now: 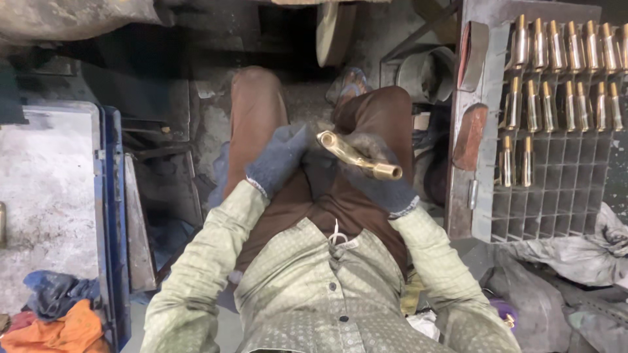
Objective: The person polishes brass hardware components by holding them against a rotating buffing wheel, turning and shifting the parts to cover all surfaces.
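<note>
At lower left lie orange and blue rags [59, 320]. Mid-frame, the gloved left hand [278, 160] touches the brass fitting's [356, 157] end (grip unclear), while the right hand [379, 176] curls its fingers around it; at right, a grid rack [556, 189] holds similar pieces

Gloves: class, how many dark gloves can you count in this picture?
2. One covers the left hand, at the end of the brass pipe; the other covers the right hand, which holds that pipe. More could lie hidden among the rags.
</note>
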